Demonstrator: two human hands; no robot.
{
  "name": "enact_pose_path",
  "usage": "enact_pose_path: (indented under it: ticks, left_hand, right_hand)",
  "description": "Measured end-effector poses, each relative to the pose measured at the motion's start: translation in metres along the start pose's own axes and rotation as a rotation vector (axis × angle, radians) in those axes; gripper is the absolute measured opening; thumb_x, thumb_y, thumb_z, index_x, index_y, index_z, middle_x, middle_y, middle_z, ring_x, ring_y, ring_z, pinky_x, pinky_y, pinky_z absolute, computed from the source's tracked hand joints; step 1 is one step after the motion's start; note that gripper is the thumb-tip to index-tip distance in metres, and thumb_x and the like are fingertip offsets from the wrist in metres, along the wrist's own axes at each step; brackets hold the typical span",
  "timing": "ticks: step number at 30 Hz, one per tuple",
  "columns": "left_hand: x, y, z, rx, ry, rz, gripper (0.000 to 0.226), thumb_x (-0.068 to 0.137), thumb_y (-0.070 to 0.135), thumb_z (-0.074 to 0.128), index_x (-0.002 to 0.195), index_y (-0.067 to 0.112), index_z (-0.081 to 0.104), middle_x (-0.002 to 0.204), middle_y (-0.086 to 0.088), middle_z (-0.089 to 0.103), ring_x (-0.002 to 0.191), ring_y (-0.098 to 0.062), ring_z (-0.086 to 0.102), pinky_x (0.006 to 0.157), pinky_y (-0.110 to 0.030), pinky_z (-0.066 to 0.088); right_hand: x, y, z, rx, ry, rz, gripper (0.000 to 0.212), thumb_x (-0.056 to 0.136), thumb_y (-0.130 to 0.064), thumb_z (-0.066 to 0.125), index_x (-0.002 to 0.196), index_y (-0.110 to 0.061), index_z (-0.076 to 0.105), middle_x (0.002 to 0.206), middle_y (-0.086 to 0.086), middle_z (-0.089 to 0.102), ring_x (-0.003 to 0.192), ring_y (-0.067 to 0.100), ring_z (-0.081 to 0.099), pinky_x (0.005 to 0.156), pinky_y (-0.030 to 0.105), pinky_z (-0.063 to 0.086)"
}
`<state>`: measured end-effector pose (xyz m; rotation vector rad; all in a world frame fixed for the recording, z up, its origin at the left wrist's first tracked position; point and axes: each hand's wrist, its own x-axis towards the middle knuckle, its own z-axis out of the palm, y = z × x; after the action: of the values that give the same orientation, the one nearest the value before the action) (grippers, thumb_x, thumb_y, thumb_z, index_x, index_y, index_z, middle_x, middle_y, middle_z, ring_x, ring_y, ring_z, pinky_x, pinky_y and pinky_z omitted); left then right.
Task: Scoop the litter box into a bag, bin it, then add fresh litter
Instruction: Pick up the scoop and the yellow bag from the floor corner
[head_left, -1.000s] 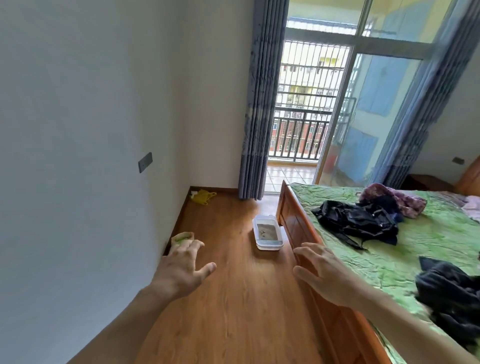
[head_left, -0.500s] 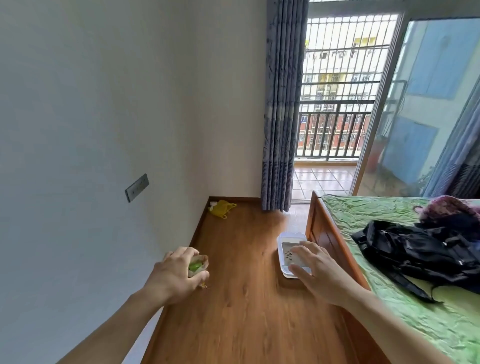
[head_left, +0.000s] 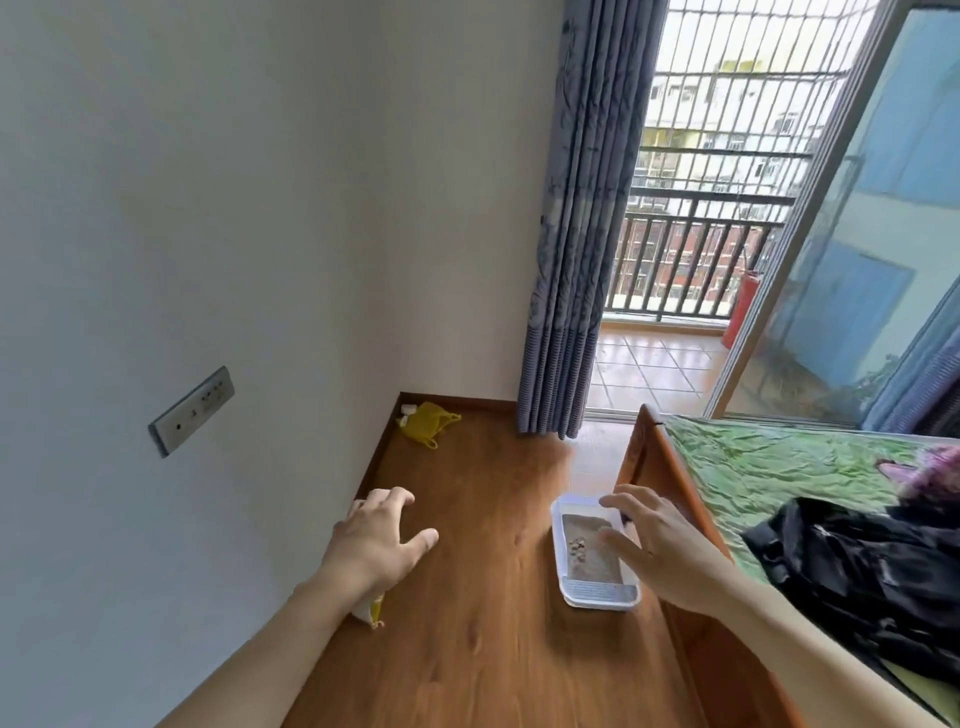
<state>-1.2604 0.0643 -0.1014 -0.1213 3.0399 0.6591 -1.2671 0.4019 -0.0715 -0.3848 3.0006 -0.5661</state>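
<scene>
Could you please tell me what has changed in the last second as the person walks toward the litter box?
The person has come closer: the litter box now sits larger and nearer, under the outstretched right hand. The left hand, which curled over the small bag by the wall half a second ago, is now open, with the bag below the wrist. Both hands stay empty. The yellow bag in the corner has not moved.

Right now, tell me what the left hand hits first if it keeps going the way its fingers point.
Probably bare floor, then the yellow bag in the corner. The left hand is open, fingers aimed ahead along the wall; its height is unclear.
</scene>
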Motion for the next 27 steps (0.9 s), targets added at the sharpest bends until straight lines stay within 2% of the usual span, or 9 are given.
enact_pose_path:
  ticks: [7,13,17,22,27]
  left_hand:
    - [0.15,-0.024,-0.009,-0.059,-0.036,0.031,0.058,0.09,0.061,0.054,0.138,0.03,0.043,0.144,0.008,0.046,0.128,-0.016,0.046,0.101,-0.035,0.045]
    - [0.255,-0.045,-0.023,-0.056,-0.05,0.015,0.058,0.089,0.06,0.057,0.137,0.029,0.045,0.142,0.006,0.048,0.126,-0.016,0.049,0.101,-0.037,0.047]
    - [0.331,-0.053,-0.025,-0.025,-0.042,0.0,0.058,0.089,0.06,0.057,0.136,0.029,0.046,0.141,0.005,0.049,0.127,-0.017,0.048,0.103,-0.04,0.047]
    - [0.435,-0.046,-0.021,0.063,-0.035,-0.044,0.059,0.09,0.06,0.055,0.14,0.03,0.042,0.145,0.007,0.045,0.131,-0.015,0.045,0.104,-0.037,0.047]
    - [0.533,-0.027,-0.03,0.039,-0.033,-0.107,0.057,0.092,0.057,0.055,0.14,0.03,0.041,0.143,0.007,0.045,0.129,-0.014,0.046,0.104,-0.034,0.046]
  right_hand:
    - [0.148,-0.009,-0.012,-0.055,-0.017,0.015,0.047,0.097,-0.055,0.039,0.139,-0.036,0.04,0.152,-0.006,0.032,0.14,0.014,0.029,0.113,0.038,0.031]
    - [0.257,-0.006,-0.002,-0.02,-0.017,-0.018,0.046,0.097,-0.055,0.04,0.139,-0.036,0.04,0.152,-0.006,0.034,0.135,0.011,0.034,0.111,0.033,0.035]
    - [0.343,0.01,0.01,-0.003,-0.007,-0.04,0.05,0.096,-0.056,0.039,0.141,-0.032,0.041,0.152,-0.004,0.034,0.138,0.014,0.032,0.111,0.03,0.03]
    - [0.472,0.044,0.028,0.079,0.004,-0.059,0.05,0.096,-0.058,0.038,0.139,-0.033,0.041,0.151,-0.005,0.035,0.137,0.015,0.034,0.112,0.035,0.035]
    - [0.587,0.071,0.016,0.1,-0.068,-0.06,0.049,0.096,-0.057,0.038,0.139,-0.032,0.04,0.15,-0.005,0.036,0.136,0.017,0.036,0.11,0.034,0.037]
